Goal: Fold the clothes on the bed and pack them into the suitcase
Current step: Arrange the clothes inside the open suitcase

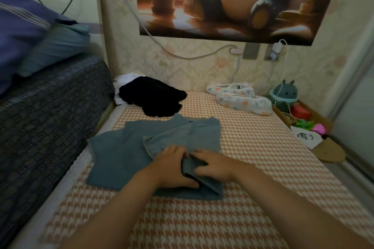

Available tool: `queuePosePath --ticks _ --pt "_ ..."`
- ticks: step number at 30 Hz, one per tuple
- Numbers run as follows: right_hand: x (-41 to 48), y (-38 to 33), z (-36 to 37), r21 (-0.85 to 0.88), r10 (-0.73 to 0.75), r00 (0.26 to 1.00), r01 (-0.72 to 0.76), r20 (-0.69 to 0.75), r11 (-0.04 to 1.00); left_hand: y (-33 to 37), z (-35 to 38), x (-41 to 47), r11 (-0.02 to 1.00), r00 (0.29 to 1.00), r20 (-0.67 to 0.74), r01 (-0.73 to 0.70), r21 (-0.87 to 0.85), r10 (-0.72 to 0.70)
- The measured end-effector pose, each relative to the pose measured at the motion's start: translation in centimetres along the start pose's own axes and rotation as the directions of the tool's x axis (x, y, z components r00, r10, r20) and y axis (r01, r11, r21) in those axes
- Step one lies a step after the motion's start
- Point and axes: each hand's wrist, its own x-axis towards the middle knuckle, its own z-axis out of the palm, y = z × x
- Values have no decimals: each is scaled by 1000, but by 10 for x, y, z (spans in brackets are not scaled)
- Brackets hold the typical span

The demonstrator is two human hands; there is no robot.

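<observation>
you had the blue shirt (141, 147) spread on the bed (253, 147), on the orange-and-white houndstooth sheet, with its right side already folded in over the middle and one sleeve lying flat toward the left. your two hands were close together, almost touching, on the near part of that folded layer. your left hand (174, 166) gripped the fabric, fingers curled into a raised fold and thumb stretched along the layer below. your right hand (212, 164) lay flat on the cloth just beside it, fingers pointing left and pressing the fold down. farther up the bed, a black garment (151, 97) sat crumpled on top of a white garment (126, 79), well apart from the shirt. a pair of patterned slippers (240, 97) lay by the wall, near a round plush toy (285, 93). a poster (232, 0) hung above them.
</observation>
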Motion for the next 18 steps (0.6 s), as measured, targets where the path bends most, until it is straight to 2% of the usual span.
queuePosePath --ticks 1,3,5,7,9,11,12,13,15,16,17,18 --pt "-6 0 2 -28 18 999 -17 40 999 3 6 -1 1000 996 -94 11 22 -9" --pt "-14 1 8 -102 41 998 -36 52 994 11 10 0 998 972 -233 13 -54 -25" --pt "-19 1 12 -128 37 999 -35 20 991 16 3 3 989 970 -240 -8 -150 -29" --pt "-22 0 11 -112 38 999 -39 -16 993 14 -13 8 997 965 -258 -52 -48 38" --pt "-21 -1 6 -116 9 1000 -13 -29 993 14 -36 10 984 951 -285 -80 158 122" --pt "-20 -4 3 -122 -9 1000 10 10 992 14 -52 6 952 982 -156 -59 300 110" --pt "-22 -7 2 -131 -4 998 12 68 991 15 -56 1 946 998 -19 -45 320 54" --pt "-22 -8 2 -139 18 991 1 136 990 14 -54 -6 948 990 141 -36 315 -10" --pt "-23 -12 -1 -97 56 976 -37 210 995 9 -46 -17 965 905 407 18 261 -127" --pt "-19 -12 -1 -41 59 985 -53 162 998 6 -45 -20 982 881 452 65 180 -141" --pt "-15 -11 -2 17 52 997 -54 65 998 1 -47 -19 991 889 437 117 68 -135" --pt "-10 -9 -4 46 48 998 -46 -50 998 -3 -49 -15 989 925 359 145 -37 -122"
